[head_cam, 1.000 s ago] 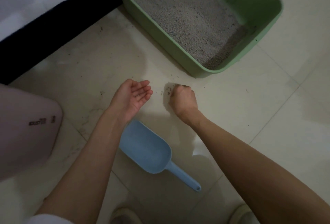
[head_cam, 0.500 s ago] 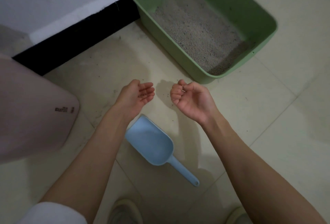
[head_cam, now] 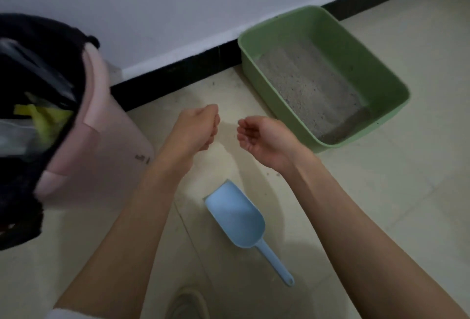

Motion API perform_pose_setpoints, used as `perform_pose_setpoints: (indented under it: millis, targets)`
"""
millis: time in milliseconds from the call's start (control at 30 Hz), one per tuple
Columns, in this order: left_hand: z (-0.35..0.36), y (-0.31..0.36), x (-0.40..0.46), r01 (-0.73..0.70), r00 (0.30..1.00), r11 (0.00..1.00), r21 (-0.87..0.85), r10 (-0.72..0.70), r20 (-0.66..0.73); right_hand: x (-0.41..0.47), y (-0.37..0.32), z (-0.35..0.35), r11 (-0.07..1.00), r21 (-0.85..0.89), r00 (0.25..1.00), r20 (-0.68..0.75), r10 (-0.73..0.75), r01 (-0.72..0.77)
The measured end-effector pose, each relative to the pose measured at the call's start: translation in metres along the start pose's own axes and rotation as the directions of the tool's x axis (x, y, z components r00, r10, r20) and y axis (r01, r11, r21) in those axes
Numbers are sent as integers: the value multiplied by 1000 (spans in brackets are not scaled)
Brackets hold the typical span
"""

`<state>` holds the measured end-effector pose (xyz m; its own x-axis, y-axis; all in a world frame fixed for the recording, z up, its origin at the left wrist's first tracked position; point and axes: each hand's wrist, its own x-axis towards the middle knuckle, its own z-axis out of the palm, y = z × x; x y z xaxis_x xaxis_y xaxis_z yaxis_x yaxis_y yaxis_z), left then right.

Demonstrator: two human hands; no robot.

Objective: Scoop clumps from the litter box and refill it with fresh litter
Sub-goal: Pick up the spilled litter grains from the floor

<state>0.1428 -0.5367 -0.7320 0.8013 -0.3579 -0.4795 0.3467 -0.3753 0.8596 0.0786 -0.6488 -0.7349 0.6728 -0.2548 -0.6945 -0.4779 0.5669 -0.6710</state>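
From the head camera, I hold my left hand [head_cam: 197,128] curled closed above the floor; whether it encloses stray grains I cannot tell. My right hand [head_cam: 259,134] is cupped palm-up, loosely curled, holding nothing I can see. The green litter box [head_cam: 376,82] sits by the wall, litter thin and heaped to one side. The blue scoop [head_cam: 237,217] lies empty on the tiles. The pink bin [head_cam: 101,140] stands left. I judge refilling remains.
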Motion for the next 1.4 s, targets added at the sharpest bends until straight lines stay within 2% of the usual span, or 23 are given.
perform_pose_setpoints:
  millis: [67,133,200,300,333,400,467,633,700,767,900,967,1067,1133,1200,1300,1400]
  targets:
    - [-24,28,-15,-110,984,993,43,114,-134,-15,-22,34,999,20,994,97,-48,46]
    - [-57,55,-30,-213,939,975,64,223,-260,-29,-41,72,995,24,970,224,-97,94]
    - [-98,72,-41,-271,879,962,10,252,-405,-42,-54,111,992,21,940,318,-123,123]
    - [-158,71,-45,-184,802,980,81,197,-564,-52,-65,168,994,-44,910,409,-72,99]
    - [-174,68,-44,-107,801,988,112,153,-579,-54,-66,183,995,-80,891,454,-17,60]
    - [-193,59,-41,52,822,994,101,15,-570,-53,-66,206,986,-150,804,576,146,-72]
    - [-203,52,-40,156,819,981,117,-62,-570,-46,-63,218,970,-174,737,630,244,-172]
    - [-204,45,-46,169,882,972,162,-76,-464,-35,-55,218,964,-149,744,614,263,-218]
    - [-194,47,-44,112,891,974,196,-11,-453,-33,-56,207,971,-101,766,598,235,-218]
    - [-179,50,-45,-12,874,967,254,133,-468,-35,-62,191,979,-28,795,580,180,-201]
    - [-139,65,-51,-361,726,873,326,483,-490,-39,-83,146,998,50,865,501,17,-48]
    - [-115,78,-50,-482,686,819,310,573,-448,-40,-92,117,997,56,906,416,-73,54]
    - [-68,84,-42,-556,688,762,333,646,-330,-31,-92,63,984,0,964,199,-175,179]
    - [-33,69,-32,-562,733,740,369,653,-193,-20,-77,22,978,-70,979,53,-195,198]
    - [0,38,-16,-539,792,721,436,609,-28,-9,-53,-17,982,-124,986,-70,-153,144]
    - [38,-24,11,-516,848,675,527,488,206,5,-8,-66,977,-211,976,-202,-83,40]
    - [62,-77,34,-473,881,608,637,308,360,24,36,-100,930,-368,947,-304,-104,-16]
